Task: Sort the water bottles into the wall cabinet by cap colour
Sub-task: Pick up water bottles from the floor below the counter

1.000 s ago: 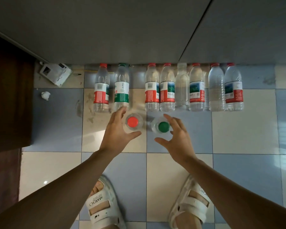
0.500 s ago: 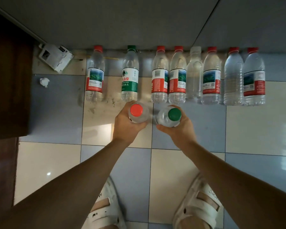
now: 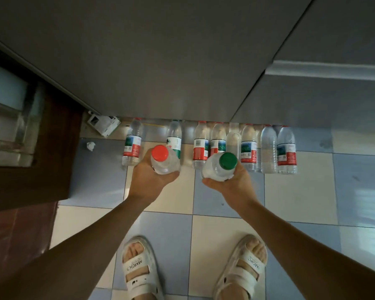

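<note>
Blue-and-cream checkered tile floor [image 3: 230, 232] below grey cabinet fronts [image 3: 160, 61], dark wooden door [image 3: 30, 152] at left.

- The left hand [image 3: 148, 179] is stretched forward, fingers curled around a bottle [image 3: 164, 160].
- The right hand [image 3: 231, 184] does the same with another bottle [image 3: 219, 168].

Caps of the floor bottles [image 3: 206, 141] at twelve o'clock lie partly hidden under the cabinet [image 3: 160, 61] edge; label text is illegible. Both sandals [image 3: 139, 269] are cropped at six o'clock.
</note>
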